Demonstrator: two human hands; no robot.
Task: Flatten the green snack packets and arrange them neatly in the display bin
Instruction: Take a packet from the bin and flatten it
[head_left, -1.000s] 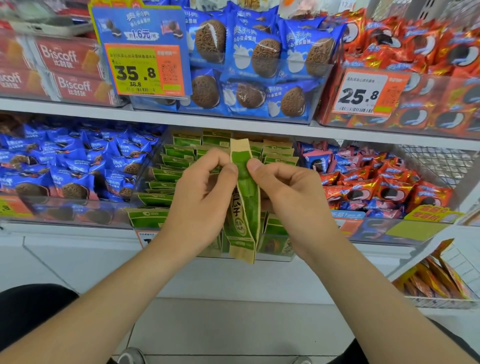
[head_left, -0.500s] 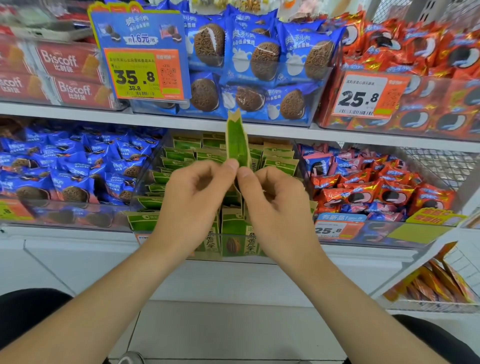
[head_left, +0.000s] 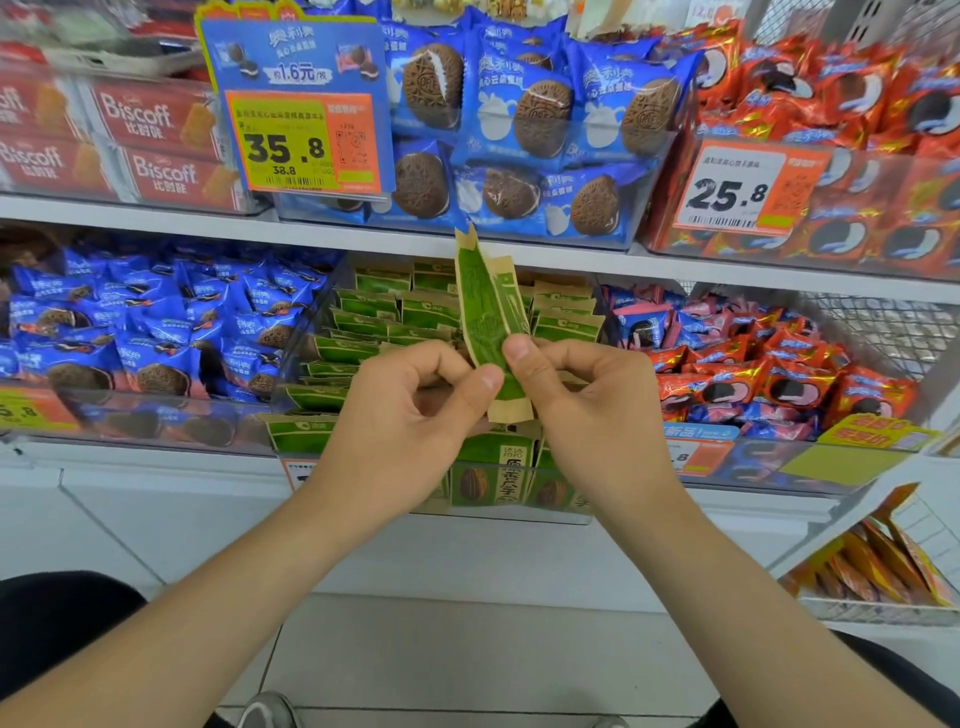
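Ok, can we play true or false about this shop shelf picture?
1. Both the left hand and the right hand pinch one green packet. True.
2. That packet lies flat inside the display bin. False: it is held up on end in front of the bin.
3. Blue packets sit left of the bin and red packets right of it. True.
4. The yellow price tag by the blue cookie bags says 25.8. False: it says 35.8.
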